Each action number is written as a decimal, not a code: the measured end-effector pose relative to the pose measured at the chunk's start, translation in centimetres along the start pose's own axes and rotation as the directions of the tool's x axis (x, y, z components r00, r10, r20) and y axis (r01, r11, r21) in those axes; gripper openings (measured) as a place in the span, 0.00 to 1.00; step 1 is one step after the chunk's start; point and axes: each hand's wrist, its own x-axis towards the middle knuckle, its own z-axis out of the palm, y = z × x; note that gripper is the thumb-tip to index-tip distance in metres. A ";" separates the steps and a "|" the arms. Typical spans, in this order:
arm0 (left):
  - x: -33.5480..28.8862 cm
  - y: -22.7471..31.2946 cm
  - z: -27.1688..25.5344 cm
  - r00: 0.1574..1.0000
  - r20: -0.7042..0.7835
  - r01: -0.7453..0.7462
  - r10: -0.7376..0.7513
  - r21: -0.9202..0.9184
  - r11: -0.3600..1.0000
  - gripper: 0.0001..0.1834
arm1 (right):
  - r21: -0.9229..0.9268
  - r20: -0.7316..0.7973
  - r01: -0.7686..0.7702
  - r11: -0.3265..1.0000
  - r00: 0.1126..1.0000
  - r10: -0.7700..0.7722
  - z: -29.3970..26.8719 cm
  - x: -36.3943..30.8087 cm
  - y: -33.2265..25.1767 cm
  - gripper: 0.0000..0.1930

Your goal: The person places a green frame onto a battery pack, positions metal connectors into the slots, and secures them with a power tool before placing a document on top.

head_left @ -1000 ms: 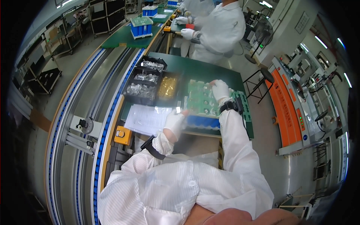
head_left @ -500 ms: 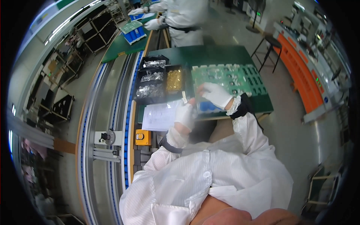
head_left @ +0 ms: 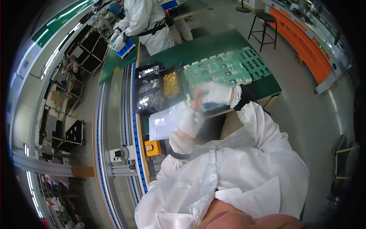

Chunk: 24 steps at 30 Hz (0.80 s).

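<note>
My left hand (head_left: 193, 119), in a white glove with bare fingertips, is closed in a pinch in front of the table edge. A small pale strip (head_left: 188, 100) sticks up beside its fingers. My right hand (head_left: 216, 94), gloved the same way, meets the left at the fingertips. Its fingers are bent inward and smeared by motion, so what they hold, if anything, does not show. Partly hidden under the right hand is a blue object (head_left: 211, 105). Just beyond lie green circuit boards (head_left: 207, 72) in a panel on the green table (head_left: 232, 40).
Black bins (head_left: 149, 84) of silvery metal parts and a bin of gold-coloured parts (head_left: 170, 83) stand left of the boards. White papers (head_left: 162, 124) lie nearer me, above a yellow button box (head_left: 152, 148). A conveyor (head_left: 127, 114) runs along the left. A co-worker (head_left: 146, 26) stands beyond the table.
My right hand has moved left and my hands have come together at the fingertips. The whole view has shifted and turned. The co-worker now bends over a blue bin.
</note>
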 end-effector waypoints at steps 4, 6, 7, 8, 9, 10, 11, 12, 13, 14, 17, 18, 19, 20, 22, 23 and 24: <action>0.3 -0.4 -1.6 0.995 -0.096 -0.015 0.025 0.108 0.994 0.14 | -0.088 -0.210 0.169 0.982 0.960 -0.184 -1.0 1.7 -0.1 0.06; 1.0 -0.7 -0.9 0.968 -0.243 -0.025 0.070 0.185 0.982 0.13 | -0.152 -0.448 0.014 0.988 0.890 -0.081 -4.3 2.8 2.0 0.06; 1.0 -0.6 -0.3 0.969 -0.238 -0.023 0.069 0.194 0.981 0.13 | -0.296 -0.538 -0.124 0.947 0.841 -0.059 -5.9 3.0 2.1 0.06; 1.0 -0.5 0.4 0.965 -0.254 -0.006 0.061 0.210 0.978 0.12 | -0.397 -0.601 -0.244 0.885 0.797 -0.050 -7.3 3.2 3.1 0.06; 0.7 -0.3 0.8 0.961 -0.270 0.000 0.062 0.224 0.975 0.11 | -0.483 -0.655 -0.360 0.798 0.754 -0.056 -8.0 3.5 3.3 0.07; 0.9 -0.1 -1.2 0.985 -0.144 -0.047 0.100 0.332 0.942 0.11 | -0.477 -0.633 -0.404 0.781 0.774 0.013 -8.7 3.6 3.6 0.07; 1.1 0.1 -3.2 0.990 -0.015 -0.120 0.140 0.423 0.898 0.12 | -0.483 -0.634 -0.397 0.781 0.774 0.002 -8.9 3.8 4.0 0.07; 0.8 -0.1 -1.4 0.980 -0.174 -0.022 0.094 0.376 0.927 0.13 | -0.536 -0.587 -0.415 0.735 0.809 0.028 -9.3 3.6 4.8 0.07; 1.0 -0.1 -1.1 0.973 -0.220 0.023 0.062 0.364 0.931 0.13 | -0.588 -0.541 -0.429 0.686 0.839 0.060 -9.7 3.5 5.6 0.07; 0.8 0.0 -0.9 0.962 -0.272 0.058 0.041 0.347 0.936 0.14 | -0.617 -0.537 -0.412 0.670 0.843 0.024 -9.3 3.7 5.7 0.07; 0.5 -0.1 -0.4 0.959 -0.279 0.073 0.046 0.401 0.913 0.15 | -0.620 -0.505 -0.401 0.674 0.862 0.048 -9.0 3.7 5.3 0.07; 0.2 -0.2 0.1 0.949 -0.304 0.067 0.082 0.448 0.892 0.12 | -0.619 -0.506 -0.403 0.674 0.861 0.050 -8.8 3.6 4.9 0.06; -0.2 -0.1 0.5 0.949 -0.303 0.066 0.083 0.449 0.891 0.12 | -0.619 -0.507 -0.402 0.675 0.861 0.048 -8.4 3.6 4.8 0.06; -0.3 0.0 1.1 0.949 -0.308 0.085 0.061 0.437 0.896 0.10 | -0.676 -0.491 -0.384 0.629 0.871 0.004 -8.6 3.4 5.0 0.06; -0.5 -0.1 1.9 0.950 -0.309 0.104 0.038 0.427 0.898 0.08 | -0.712 -0.495 -0.361 0.602 0.866 -0.066 -8.8 3.2 6.0 0.07; -0.6 -0.1 2.1 0.949 -0.310 0.086 0.064 0.449 0.890 0.08 | -0.717 -0.493 -0.357 0.599 0.867 -0.073 -8.9 3.3 5.9 0.07; -0.6 -0.1 2.2 0.946 -0.311 0.070 0.090 0.470 0.880 0.08 | -0.720 -0.488 -0.356 0.596 0.870 -0.069 -8.8 3.4 5.9 0.06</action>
